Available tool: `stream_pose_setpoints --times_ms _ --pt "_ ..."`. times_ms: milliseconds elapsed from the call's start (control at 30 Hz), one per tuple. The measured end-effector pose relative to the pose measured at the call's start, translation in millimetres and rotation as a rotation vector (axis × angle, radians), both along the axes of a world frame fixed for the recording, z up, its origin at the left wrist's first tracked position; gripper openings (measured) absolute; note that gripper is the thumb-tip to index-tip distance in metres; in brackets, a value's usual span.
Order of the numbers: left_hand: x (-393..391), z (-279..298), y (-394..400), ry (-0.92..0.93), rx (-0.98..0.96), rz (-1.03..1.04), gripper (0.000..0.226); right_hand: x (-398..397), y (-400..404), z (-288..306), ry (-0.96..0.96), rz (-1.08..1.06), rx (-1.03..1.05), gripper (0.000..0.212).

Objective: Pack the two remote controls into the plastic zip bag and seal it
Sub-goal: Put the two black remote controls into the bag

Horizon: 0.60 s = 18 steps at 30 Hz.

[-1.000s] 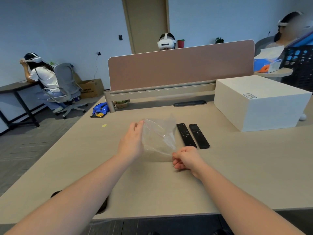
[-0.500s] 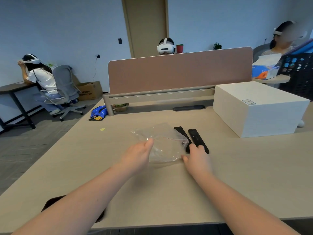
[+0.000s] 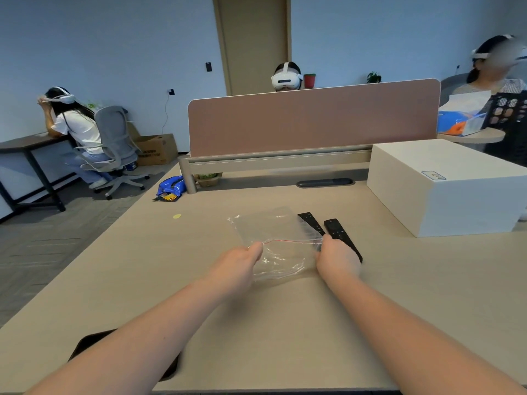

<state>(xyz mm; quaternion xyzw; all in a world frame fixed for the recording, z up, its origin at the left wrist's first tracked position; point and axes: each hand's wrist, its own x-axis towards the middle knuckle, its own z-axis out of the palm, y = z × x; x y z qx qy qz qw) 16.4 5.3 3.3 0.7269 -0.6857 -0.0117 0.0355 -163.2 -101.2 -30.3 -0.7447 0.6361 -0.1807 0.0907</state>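
A clear plastic zip bag (image 3: 271,232) with a thin red seal line lies crumpled on the beige desk (image 3: 171,280). My left hand (image 3: 238,265) pinches the bag's left end at the seal line. My right hand (image 3: 338,259) pinches its right end. Two black remote controls lie side by side just right of the bag: the left remote (image 3: 310,222) partly under the bag's edge, the right remote (image 3: 339,233) partly hidden by my right hand. Both remotes are outside the bag.
A large white box (image 3: 445,186) stands at the right rear of the desk. A pink divider panel (image 3: 310,121) closes the far edge, with a grey cable slot (image 3: 325,183) before it. A dark cutout (image 3: 94,346) sits near the front edge. Other people sit beyond.
The bag came down from being held up to lying on the desk. My right hand moved from the remotes onto the bag's right end; both hands now stretch the seal line.
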Motion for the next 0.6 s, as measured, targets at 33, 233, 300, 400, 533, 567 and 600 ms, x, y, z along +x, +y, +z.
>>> stream_pose_setpoints --times_ms 33,233,300,400,533,567,600 --pt "-1 -1 -1 0.02 0.012 0.0 0.022 1 0 1 -0.012 -0.009 0.0 0.02" --pt "-5 0 -6 0.009 0.017 0.02 0.019 -8 -3 12 -0.24 -0.124 0.126 0.01" --pt "-6 -3 -8 0.03 -0.031 0.052 0.016 -15 -4 19 -0.324 -0.146 0.15 0.015" --pt "-9 -3 -8 0.049 -0.069 0.088 0.006 -29 3 37 -0.522 -0.196 0.138 0.022" --pt "-14 3 -9 0.049 -0.105 0.136 0.017 -47 35 73 -0.821 -0.169 -0.026 0.033" --pt "-15 4 -10 0.059 -0.12 0.152 0.019 -48 47 80 -0.868 -0.125 -0.056 0.036" --pt "-17 6 -10 0.074 -0.131 0.176 0.022 -49 61 87 -0.888 -0.073 -0.068 0.035"
